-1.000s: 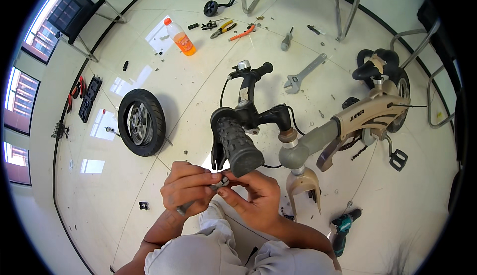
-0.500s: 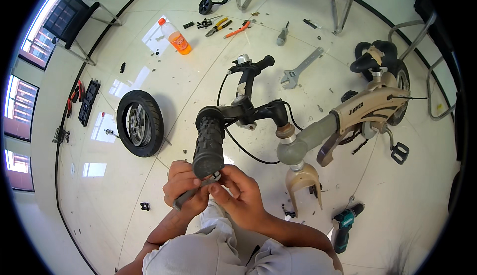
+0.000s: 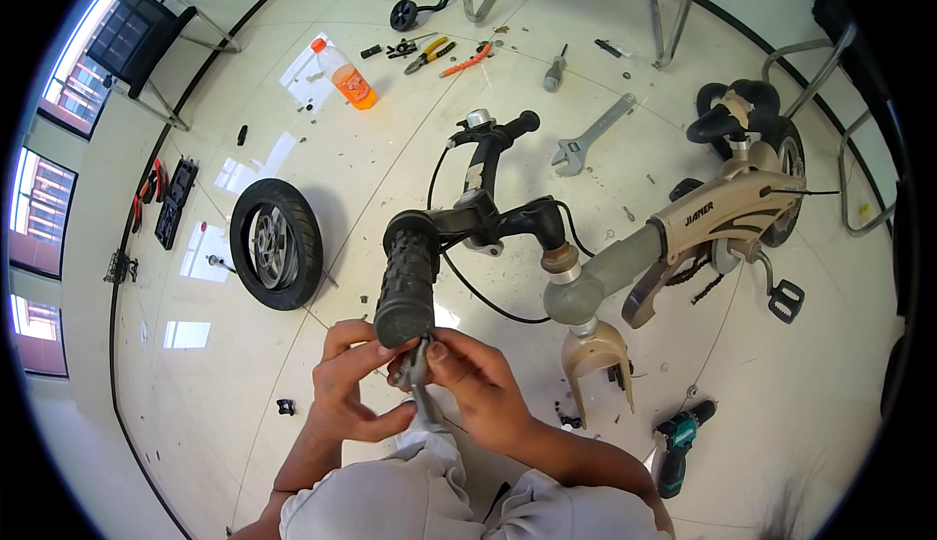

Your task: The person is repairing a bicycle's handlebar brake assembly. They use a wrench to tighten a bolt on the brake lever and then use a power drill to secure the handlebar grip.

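Note:
A slim grey metal lever-like piece [image 3: 421,384] hangs just below the near end of a black ribbed handlebar grip [image 3: 405,296]; its exact kind I cannot make out. My right hand [image 3: 480,389] pinches its upper end between thumb and fingers. My left hand [image 3: 348,384] is loosely curled around it, the index finger near the grip's end and the thumb reaching to the lower part. The grip belongs to a black handlebar [image 3: 475,203] on a small beige bicycle frame [image 3: 717,213], whose fork [image 3: 592,350] bears no wheel.
A loose wheel [image 3: 277,244] stands at left. An adjustable wrench [image 3: 592,137], screwdriver [image 3: 554,71], pliers [image 3: 429,55] and an orange drink bottle [image 3: 346,76] lie or stand farther off. A teal-black cordless drill [image 3: 675,447] lies at near right; small parts are scattered about.
The grey metal piece has swung from slanting toward the lower left to pointing almost straight down toward me. My left hand has loosened, its thumb now spread lower. The grip has shifted slightly left.

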### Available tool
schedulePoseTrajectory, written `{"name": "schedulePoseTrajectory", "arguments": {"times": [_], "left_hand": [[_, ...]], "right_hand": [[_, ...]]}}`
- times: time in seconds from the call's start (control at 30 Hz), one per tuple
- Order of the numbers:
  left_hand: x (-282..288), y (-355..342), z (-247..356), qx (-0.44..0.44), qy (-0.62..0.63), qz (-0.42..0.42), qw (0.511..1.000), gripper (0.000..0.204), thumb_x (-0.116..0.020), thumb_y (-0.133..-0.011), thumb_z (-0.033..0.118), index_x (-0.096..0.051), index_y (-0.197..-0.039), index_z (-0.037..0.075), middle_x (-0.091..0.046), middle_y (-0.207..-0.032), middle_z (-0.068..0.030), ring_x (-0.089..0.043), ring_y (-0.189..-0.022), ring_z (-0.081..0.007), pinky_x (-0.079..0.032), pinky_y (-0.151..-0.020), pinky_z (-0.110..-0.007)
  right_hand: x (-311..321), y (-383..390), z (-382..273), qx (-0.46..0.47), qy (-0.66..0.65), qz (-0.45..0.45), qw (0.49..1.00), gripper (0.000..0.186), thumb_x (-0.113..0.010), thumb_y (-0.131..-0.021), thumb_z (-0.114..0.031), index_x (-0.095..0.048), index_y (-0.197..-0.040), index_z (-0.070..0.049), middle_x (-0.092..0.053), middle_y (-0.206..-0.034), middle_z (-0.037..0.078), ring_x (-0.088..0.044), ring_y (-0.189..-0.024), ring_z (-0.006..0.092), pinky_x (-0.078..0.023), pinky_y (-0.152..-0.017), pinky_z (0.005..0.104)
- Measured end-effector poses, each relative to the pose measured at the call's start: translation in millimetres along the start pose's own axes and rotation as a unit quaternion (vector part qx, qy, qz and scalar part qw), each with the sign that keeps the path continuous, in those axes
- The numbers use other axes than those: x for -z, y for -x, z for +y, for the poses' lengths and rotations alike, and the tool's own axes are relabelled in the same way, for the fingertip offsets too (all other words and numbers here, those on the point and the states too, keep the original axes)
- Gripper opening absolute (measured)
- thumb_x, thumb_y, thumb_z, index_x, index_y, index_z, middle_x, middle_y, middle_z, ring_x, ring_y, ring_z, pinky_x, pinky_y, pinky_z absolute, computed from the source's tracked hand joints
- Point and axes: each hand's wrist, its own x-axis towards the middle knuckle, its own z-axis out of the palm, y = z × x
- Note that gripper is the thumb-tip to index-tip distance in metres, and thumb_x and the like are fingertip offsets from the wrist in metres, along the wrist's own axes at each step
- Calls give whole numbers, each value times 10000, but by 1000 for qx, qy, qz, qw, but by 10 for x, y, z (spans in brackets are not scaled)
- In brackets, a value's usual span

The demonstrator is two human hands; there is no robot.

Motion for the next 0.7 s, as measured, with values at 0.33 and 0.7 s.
{"name": "schedulePoseTrajectory", "arguments": {"times": [0.33, 0.7], "left_hand": [[86, -203, 14, 16, -52, 30, 998, 336, -724, -745, -88, -709, -1058, 32, -673, -857, -112, -632, -768, -233, -509, -644, -302], [99, -499, 15, -39, -71, -2, 997, 302, -831, -669, -32, -709, -935, 41, -706, -818, -77, -647, -719, -231, -506, -586, -304]], "right_hand": [[74, -33, -150, -115, -121, -62, 984, 415, -432, -1067, -359, -562, -1224, 2, -639, -1039, 148, -614, -787, 203, -509, -710, 317], [139, -47, -178, -66, -136, -33, 988, 409, -551, -1037, -257, -451, -1319, 21, -674, -1036, 147, -622, -720, 166, -502, -671, 299]]}}
